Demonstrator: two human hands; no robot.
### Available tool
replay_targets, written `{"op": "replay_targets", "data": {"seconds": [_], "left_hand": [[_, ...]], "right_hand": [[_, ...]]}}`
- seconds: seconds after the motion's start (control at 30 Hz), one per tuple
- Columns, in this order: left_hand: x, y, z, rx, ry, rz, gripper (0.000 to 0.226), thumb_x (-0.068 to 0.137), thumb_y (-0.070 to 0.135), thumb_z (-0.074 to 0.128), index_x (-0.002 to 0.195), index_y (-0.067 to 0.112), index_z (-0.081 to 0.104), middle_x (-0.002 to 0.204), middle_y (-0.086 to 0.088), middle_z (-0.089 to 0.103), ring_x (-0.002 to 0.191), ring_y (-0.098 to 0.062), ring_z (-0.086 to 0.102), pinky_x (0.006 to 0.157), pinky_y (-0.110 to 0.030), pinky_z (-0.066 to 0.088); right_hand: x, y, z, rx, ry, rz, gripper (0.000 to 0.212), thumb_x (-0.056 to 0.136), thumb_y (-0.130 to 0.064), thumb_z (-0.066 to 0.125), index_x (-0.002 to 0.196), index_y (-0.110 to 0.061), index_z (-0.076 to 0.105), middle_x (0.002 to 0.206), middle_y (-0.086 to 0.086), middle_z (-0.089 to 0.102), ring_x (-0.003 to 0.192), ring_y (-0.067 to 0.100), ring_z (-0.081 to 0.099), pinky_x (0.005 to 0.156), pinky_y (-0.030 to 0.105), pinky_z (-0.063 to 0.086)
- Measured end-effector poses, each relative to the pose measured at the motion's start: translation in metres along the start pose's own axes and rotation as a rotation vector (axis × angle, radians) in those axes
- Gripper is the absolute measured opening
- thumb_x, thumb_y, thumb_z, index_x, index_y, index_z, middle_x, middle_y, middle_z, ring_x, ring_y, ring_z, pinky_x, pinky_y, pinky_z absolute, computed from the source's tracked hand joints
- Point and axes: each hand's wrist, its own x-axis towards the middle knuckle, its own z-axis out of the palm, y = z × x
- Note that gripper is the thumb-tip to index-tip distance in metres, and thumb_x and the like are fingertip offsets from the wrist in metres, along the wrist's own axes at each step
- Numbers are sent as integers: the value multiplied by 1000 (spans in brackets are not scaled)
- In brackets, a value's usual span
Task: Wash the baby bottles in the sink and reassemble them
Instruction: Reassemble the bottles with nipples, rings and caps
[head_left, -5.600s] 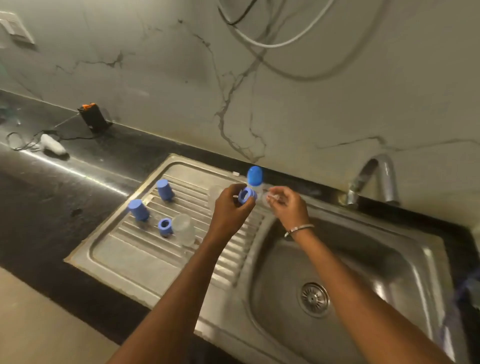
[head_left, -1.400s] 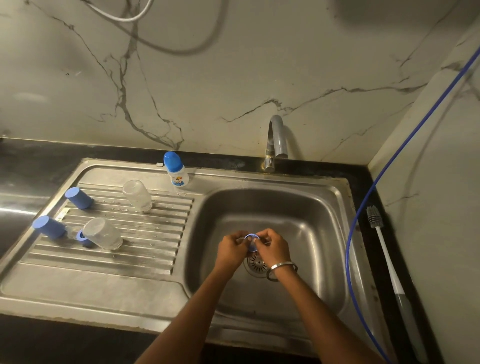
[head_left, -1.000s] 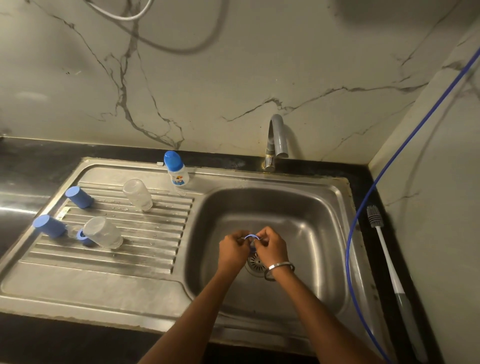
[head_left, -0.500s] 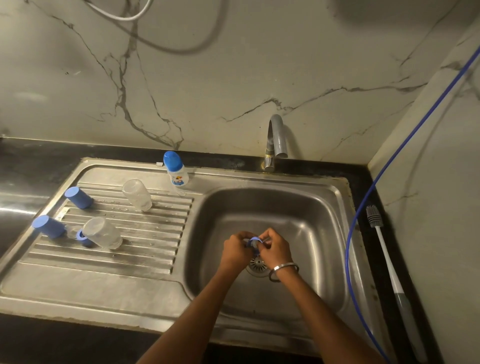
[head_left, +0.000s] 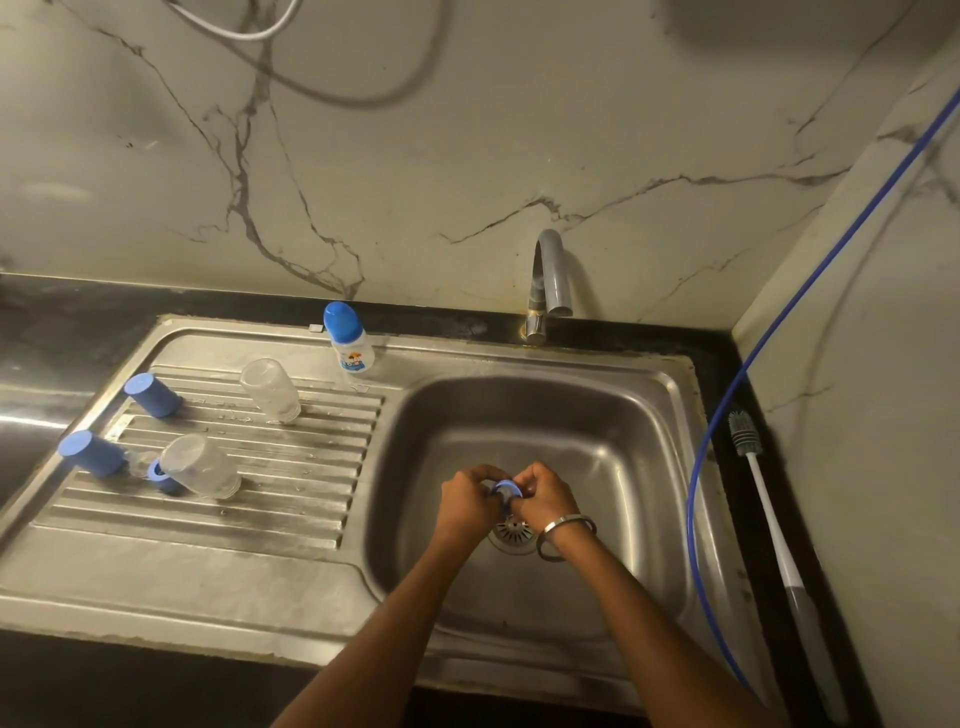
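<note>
Over the sink basin (head_left: 613, 447), just above the drain (head_left: 513, 531), my left hand (head_left: 467, 501) and my right hand (head_left: 545, 496) both pinch a small blue bottle ring (head_left: 505, 488) between their fingers. Much of the ring is hidden by my fingers. On the ribbed drainboard (head_left: 291, 467) stand two clear bottle bodies upside down (head_left: 271, 389) (head_left: 200, 467), two blue caps (head_left: 153, 395) (head_left: 91, 452) and another blue ring (head_left: 161, 475). An assembled bottle with a blue cap (head_left: 347, 338) stands at the back rim.
A grey tap (head_left: 548, 283) rises behind the basin, with no water running. A bottle brush (head_left: 769, 514) lies on the black counter at the right. A blue hose (head_left: 727, 405) runs down the right wall past the sink edge.
Compared with 5.6 s ago, both hands have come from above the drainboard down into the basin with the blue ring. In the last second they only shift slightly around the ring.
</note>
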Motion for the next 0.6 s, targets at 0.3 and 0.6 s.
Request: {"op": "replay_targets", "data": {"seconds": [0.3,0.6], "left_hand": [[-1,-5,-3,37,-80,15,28,80,4,74,102,19,66,85,-11,73,76,-18,72,74,-34,60],[-3,-1,-2,48,39,87,16,85,4,64,89,19,63,74,-5,71,66,-12,70,67,-35,60]], "right_hand": [[-3,4,4,-23,24,10,23,80,-7,71,92,-14,53,84,0,59,66,5,54,47,6,37],[-2,4,9,0,83,-82,18,85,-16,68,86,-14,50,81,1,59,67,11,55,47,5,36]]}}
